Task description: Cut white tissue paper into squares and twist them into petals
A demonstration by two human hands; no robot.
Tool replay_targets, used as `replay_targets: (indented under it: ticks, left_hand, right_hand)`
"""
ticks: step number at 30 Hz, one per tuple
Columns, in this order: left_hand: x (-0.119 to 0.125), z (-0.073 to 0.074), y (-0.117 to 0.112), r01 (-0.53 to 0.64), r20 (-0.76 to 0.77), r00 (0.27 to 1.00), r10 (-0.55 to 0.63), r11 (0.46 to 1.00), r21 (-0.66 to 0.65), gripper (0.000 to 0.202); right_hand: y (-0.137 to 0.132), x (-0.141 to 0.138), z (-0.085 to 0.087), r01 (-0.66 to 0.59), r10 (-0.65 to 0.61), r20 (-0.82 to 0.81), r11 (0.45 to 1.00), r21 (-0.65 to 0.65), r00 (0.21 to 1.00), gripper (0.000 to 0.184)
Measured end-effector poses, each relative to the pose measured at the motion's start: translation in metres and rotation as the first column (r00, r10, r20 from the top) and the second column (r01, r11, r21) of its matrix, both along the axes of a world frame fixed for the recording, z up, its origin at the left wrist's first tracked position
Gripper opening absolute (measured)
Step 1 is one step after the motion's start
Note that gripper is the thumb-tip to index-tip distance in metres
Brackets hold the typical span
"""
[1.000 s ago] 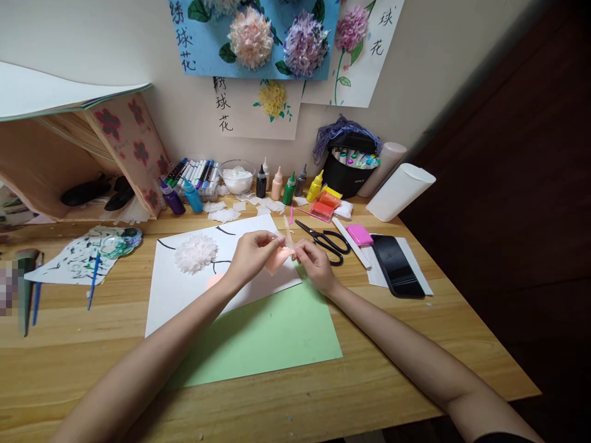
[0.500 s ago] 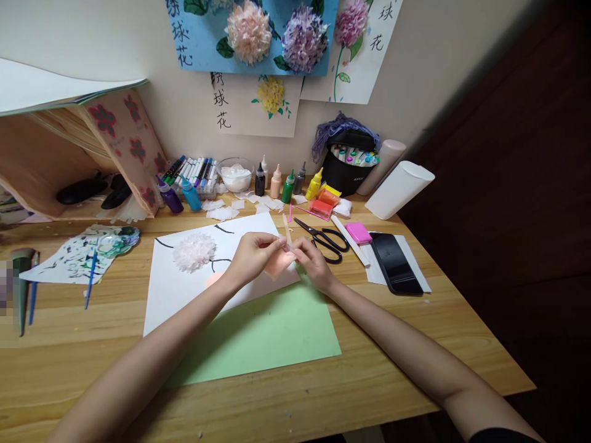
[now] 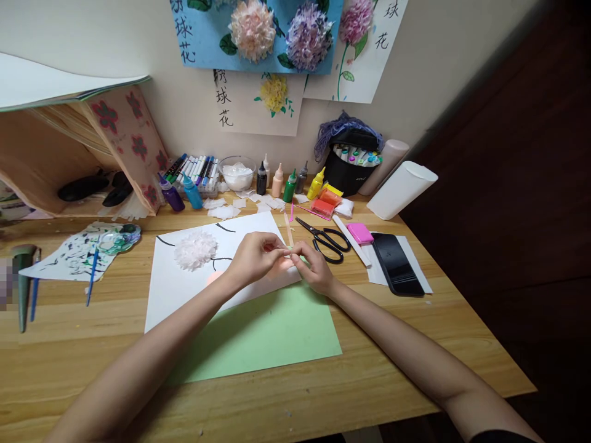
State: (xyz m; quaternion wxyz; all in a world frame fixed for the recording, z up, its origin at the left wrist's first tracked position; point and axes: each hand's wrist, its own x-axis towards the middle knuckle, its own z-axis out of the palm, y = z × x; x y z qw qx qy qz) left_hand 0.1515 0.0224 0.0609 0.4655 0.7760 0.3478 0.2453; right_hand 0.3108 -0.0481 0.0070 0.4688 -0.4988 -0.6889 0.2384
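My left hand (image 3: 255, 261) and my right hand (image 3: 315, 269) meet above the corner of a white sheet (image 3: 170, 295), fingertips pinched close together. Between and below them shows a flat peach-coloured piece (image 3: 281, 267), mostly covered by my fingers. Its kind is not clear; it may be a small packet. On the white sheet sit a fluffy pale paper flower (image 3: 196, 250) and several dark curved lines. Another peach patch (image 3: 216, 277) peeks out behind my left wrist. Just beyond my fingers lies a thin wooden stick (image 3: 288, 229). Black-handled scissors (image 3: 325, 239) rest right of it.
A green sheet (image 3: 258, 344) lies under the white one. Paint bottles (image 3: 290, 186), a glass bowl (image 3: 237, 175) of white material and paper scraps line the back. To the right are a pink block (image 3: 360, 233), a phone (image 3: 397, 264) and a white container (image 3: 402, 189).
My fingertips have come closer together, and the peach-coloured piece now shows less, lower between my hands. The camera view has shifted slightly.
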Motion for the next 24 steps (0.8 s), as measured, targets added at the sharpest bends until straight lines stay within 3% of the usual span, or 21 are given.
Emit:
replay_targets:
  ticks: [5, 14, 17, 21, 24]
  left_hand:
    - [-0.002, 0.005, 0.000, 0.083, 0.003, 0.997, -0.083, 0.994, -0.066, 0.028]
    - [0.001, -0.005, 0.004, 0.062, 0.007, 0.998, -0.062, 0.997, 0.047, 0.035]
    - [-0.010, 0.003, 0.008, -0.057, 0.072, 0.996, 0.053, 0.996, 0.063, 0.035]
    - [-0.057, 0.011, 0.013, -0.177, 0.085, 0.982, 0.168, 0.977, 0.116, 0.038]
    - [-0.105, 0.003, 0.012, -0.281, 0.054, 0.960, 0.276, 0.942, 0.182, 0.040]
  right_hand:
    - [0.002, 0.004, 0.000, -0.075, 0.074, 0.069, 0.997, 0.007, 0.995, 0.019]
    - [0.007, 0.003, 0.002, 0.015, -0.028, 0.173, 0.997, 0.080, 0.985, 0.018]
    - [0.016, 0.017, 0.006, 0.185, -0.194, 0.138, 0.980, 0.074, 0.971, 0.021]
    - [0.037, 0.056, 0.005, 0.499, -0.498, 0.083, 0.866, 0.007, 0.863, 0.029]
    - [0.052, 0.079, 0.002, 0.647, -0.609, 0.298, 0.762, -0.040, 0.735, 0.029]
